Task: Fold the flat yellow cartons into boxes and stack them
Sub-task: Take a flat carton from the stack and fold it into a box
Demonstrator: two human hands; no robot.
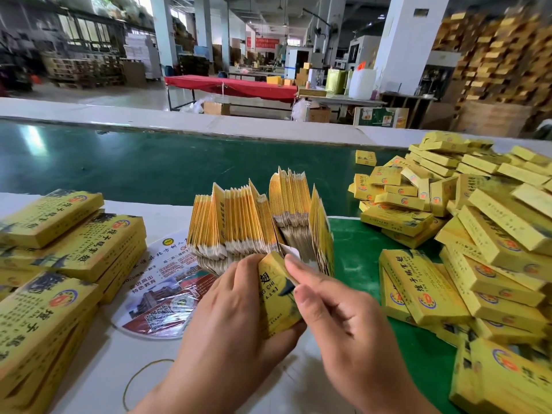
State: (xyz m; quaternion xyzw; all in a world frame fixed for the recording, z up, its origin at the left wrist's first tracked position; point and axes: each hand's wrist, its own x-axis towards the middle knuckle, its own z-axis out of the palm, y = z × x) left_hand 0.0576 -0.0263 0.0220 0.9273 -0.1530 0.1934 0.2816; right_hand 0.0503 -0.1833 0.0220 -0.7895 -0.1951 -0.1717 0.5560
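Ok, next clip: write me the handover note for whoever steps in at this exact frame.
Left hand grips one yellow carton from below; right hand pinches its top edge, mid-fold.
Flat cartons stand on edge in a fanned bundle just beyond the hands.
Done: a loose heap of folded boxes on the right. More yellow boxes lie in neater stacks on the left.
Left: finish this carton, work through the large bundle, tidy the heap into stacks.
A rubber band lies near the left wrist.

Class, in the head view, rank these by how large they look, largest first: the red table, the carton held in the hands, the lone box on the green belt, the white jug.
1. Red table
2. Held carton, enlarged by nearness
3. White jug
4. Lone box
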